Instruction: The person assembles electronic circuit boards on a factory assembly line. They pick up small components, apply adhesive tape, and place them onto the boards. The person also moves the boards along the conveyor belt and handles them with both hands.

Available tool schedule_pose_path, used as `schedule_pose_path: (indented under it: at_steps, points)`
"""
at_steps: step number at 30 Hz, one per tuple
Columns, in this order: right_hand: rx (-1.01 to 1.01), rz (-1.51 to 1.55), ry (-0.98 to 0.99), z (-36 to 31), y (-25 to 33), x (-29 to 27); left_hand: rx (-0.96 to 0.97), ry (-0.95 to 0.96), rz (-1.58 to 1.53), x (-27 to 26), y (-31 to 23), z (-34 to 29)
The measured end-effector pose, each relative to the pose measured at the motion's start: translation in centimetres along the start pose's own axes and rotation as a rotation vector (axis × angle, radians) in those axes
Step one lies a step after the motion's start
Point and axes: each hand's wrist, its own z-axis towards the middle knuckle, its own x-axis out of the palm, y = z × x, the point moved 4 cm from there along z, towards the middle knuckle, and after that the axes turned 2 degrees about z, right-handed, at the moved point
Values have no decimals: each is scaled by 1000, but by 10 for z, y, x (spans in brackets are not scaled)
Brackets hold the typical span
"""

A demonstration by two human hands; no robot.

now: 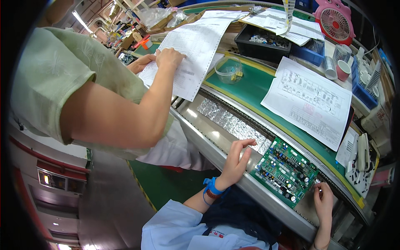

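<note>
Circuit board point(285, 173), at 4 o'clock in the view, lies between the metal rails point(266, 193) of the green-topped bench point(260, 85). At its 9 o'clock, the left hand point(234, 164) has loosely bent fingers with nothing visible in them; at its 4 o'clock, the right hand point(323, 202) has its fingers drawn together, though whether they grip anything one cannot tell. Handling the edges would probably spare the black cylindrical components point(287, 194); toward 10 o'clock lies crinkled, shiny foil point(227, 118)
</note>
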Motion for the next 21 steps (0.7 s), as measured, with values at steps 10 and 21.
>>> schedule_pose_path:
  at_steps: [10,21]
  points:
    - [40,-9,60,-1,6,-3,-57,41,-9,0,1,-3]
    - [64,93,316,4,12,-12,-9,-234,-298,-12,11,-18]
